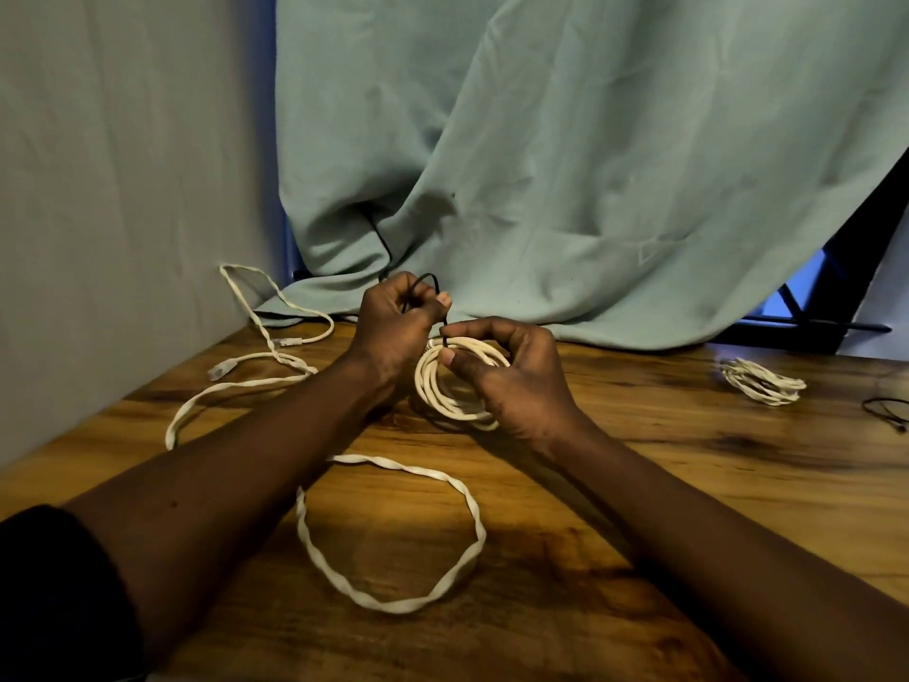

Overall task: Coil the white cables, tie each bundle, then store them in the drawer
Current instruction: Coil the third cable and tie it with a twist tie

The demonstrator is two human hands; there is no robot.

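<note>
**A:** Head view first. Which step is in hand?

**B:** The tying. The coiled cable (pixel 445 393) is at the centre of the frame, low over the wooden surface (pixel 688 484); I can't tell whether its lower edge rests there. The right hand (pixel 511 381) pinches the coil's upper rim between thumb and fingers. The left hand (pixel 398 317), just up and to the left, has its fingers curled round a thin black tie (pixel 425 279) that runs down to the coil.

**A:** And the other cables?

**B:** A finished bundle (pixel 762 382) lies at the right of the frame, well apart, with a spare tie (pixel 885 411) near the right edge. A loose flat cable (pixel 393 604) trails from the upper left into a wide loop at lower centre, not yet coiled.

**A:** What does the next move call for?

**B:** I'd say drawing the tie snug round all the strands while the right hand stops the turns springing apart. The loose cable would come after that. The drawer isn't in view.
</note>
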